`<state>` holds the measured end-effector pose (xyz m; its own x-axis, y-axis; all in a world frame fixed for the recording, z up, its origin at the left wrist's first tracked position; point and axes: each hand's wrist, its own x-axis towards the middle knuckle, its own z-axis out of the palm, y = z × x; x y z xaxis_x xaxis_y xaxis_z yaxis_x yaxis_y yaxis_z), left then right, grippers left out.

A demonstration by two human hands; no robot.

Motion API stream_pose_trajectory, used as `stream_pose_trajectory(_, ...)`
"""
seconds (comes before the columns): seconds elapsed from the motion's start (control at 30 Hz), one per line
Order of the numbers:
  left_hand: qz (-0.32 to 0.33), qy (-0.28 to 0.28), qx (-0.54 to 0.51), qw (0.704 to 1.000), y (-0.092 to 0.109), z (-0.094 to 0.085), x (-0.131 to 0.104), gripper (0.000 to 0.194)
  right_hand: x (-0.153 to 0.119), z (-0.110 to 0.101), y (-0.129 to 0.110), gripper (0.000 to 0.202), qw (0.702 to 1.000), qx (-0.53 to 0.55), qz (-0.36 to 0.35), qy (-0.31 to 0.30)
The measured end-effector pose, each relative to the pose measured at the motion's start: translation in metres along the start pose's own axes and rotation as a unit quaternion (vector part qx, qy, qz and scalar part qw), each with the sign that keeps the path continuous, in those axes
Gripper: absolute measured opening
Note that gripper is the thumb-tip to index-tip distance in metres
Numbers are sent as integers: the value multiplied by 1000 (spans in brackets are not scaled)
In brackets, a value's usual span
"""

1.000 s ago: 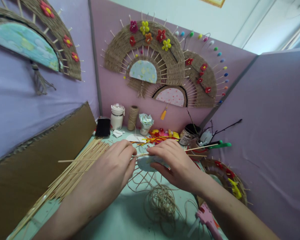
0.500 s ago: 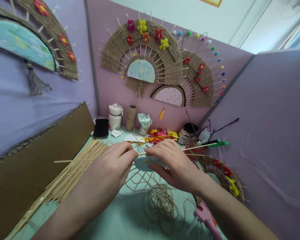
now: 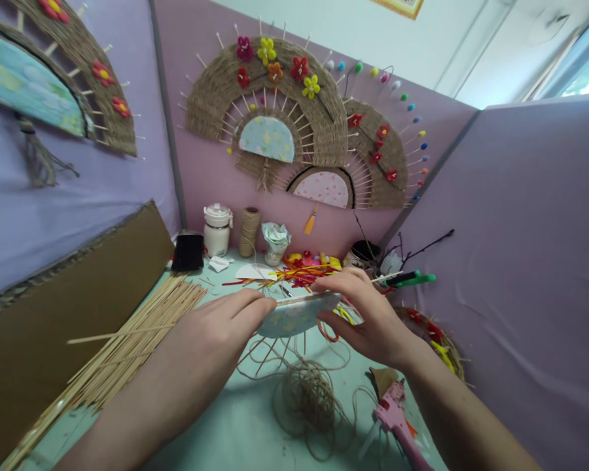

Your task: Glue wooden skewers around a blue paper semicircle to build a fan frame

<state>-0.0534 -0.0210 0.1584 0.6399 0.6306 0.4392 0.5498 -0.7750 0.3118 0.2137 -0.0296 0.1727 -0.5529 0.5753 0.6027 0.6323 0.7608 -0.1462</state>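
Observation:
Between my hands is a light blue patterned half-round piece (image 3: 294, 317), its straight edge up and thin sticks pointing down from below it. My left hand (image 3: 220, 340) grips its left end, fingers bent over the top edge. At the right end my right hand (image 3: 360, 314) holds the piece between thumb and fingers. One thin stick (image 3: 93, 338) juts out to the left past my left hand. Just below lies a loose tangle of twine (image 3: 311, 392) on the green table (image 3: 216, 418).
Many thin sticks (image 3: 137, 347) lie at left beside a cardboard panel (image 3: 63, 314). Behind stand a white jar (image 3: 217, 229), a twine spool (image 3: 249, 232) and a black phone (image 3: 188, 252). A pink glue gun (image 3: 395, 418) lies front right. Woven fans (image 3: 269, 78) hang on the wall.
My right hand has shifted outward along the blue piece, showing more of its top edge. The view has turned slightly, so the background sits further left.

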Motion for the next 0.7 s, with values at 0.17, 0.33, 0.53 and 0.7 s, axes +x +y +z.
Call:
stream_pose_trajectory(0.17, 15, 9, 21, 1000, -3, 4, 0, 41, -2, -1, -2, 37, 1000, -2, 1, -15)
stream_pose_trajectory(0.33, 13, 2, 7, 1000, -3, 2, 0, 40, 0, 3, -5, 35, 999, -3, -12, -45)
stream_pose_trajectory(0.53, 7, -11, -1, 1000, -3, 0, -2, 39, 2, 4, -7, 37, 999, 0, -17, -43)
stream_pose_trajectory(0.7, 14, -9, 1, 1000, -3, 2, -2, 40, 4, 5, -7, 37, 998, -4, -4, -59)
